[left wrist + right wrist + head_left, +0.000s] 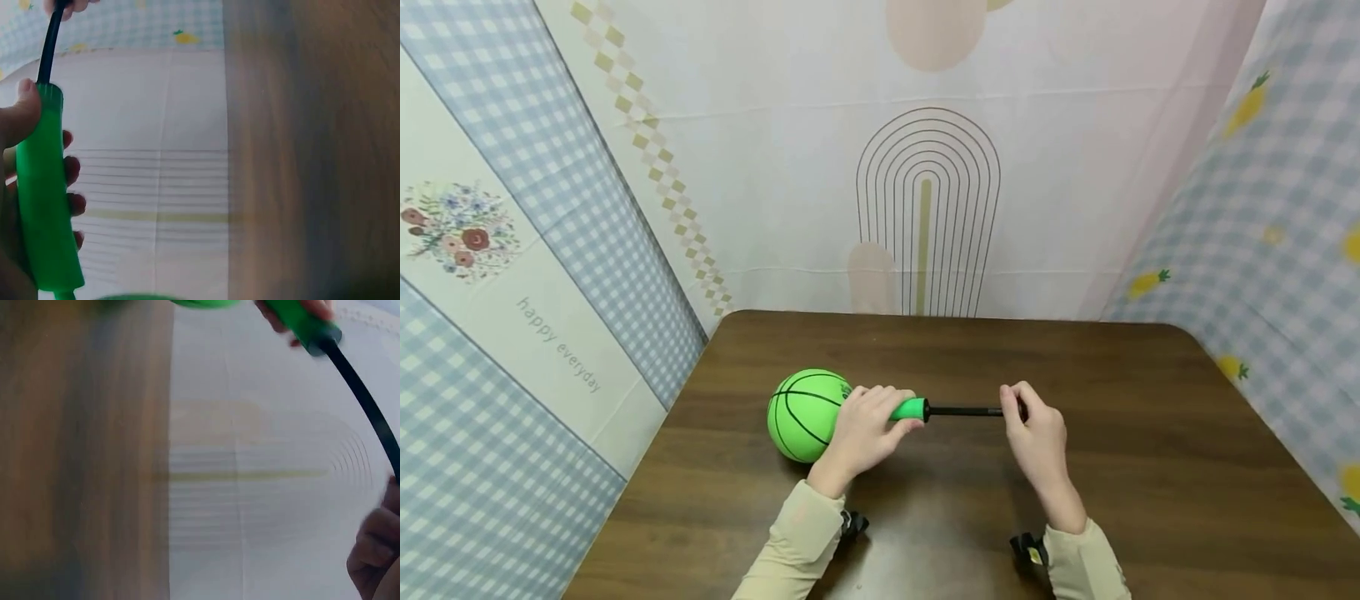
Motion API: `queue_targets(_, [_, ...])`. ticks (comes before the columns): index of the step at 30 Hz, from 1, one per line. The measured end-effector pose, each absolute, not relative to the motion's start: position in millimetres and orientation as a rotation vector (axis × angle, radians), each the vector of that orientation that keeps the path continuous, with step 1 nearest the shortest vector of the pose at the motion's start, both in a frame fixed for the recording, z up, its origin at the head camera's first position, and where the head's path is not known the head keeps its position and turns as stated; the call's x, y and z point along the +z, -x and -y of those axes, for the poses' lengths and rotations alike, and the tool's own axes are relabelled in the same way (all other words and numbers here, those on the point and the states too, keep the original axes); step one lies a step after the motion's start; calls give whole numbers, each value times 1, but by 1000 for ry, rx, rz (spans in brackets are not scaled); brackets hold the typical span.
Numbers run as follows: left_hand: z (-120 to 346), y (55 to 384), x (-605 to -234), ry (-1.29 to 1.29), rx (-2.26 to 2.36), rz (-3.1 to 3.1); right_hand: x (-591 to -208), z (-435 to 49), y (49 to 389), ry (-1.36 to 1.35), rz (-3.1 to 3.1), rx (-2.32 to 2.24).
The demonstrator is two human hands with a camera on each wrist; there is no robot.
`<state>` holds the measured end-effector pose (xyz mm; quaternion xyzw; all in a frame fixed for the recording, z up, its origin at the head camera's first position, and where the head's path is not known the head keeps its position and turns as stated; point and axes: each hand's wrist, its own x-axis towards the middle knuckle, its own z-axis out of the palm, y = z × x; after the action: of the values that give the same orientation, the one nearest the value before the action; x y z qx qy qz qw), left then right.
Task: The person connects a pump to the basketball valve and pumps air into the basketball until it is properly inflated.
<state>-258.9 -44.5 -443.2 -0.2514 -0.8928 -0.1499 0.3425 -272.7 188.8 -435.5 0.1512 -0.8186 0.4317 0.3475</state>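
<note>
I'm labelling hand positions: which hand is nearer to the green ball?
Left. The left hand grips the green pump barrel beside the green ball, overlapping it in the head view; the right hand, farther off, holds the far end of the black rod.

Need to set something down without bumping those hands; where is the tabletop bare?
The wooden table is bare right of the right hand out to its right edge, and beyond the hand pump up to the far edge. It's crowded left of centre, where the left hand grips the pump beside the green basketball.
</note>
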Motion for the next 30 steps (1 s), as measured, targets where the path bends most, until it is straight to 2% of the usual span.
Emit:
queue_targets(6, [32,259,-447,596,-325,2370,-450,-151,276,-285,2055,1186])
queue_targets(13, [23,256,-454,629,-274,2375,-472,-123,269,-286,2078,1218])
queue_targets(22, [29,270,-451,703,-336,2362,-458,-160,282,-521,2121,1022])
queue_targets(30, [44,277,-448,582,-361,2280,-436,-187,293,-390,2151,1097])
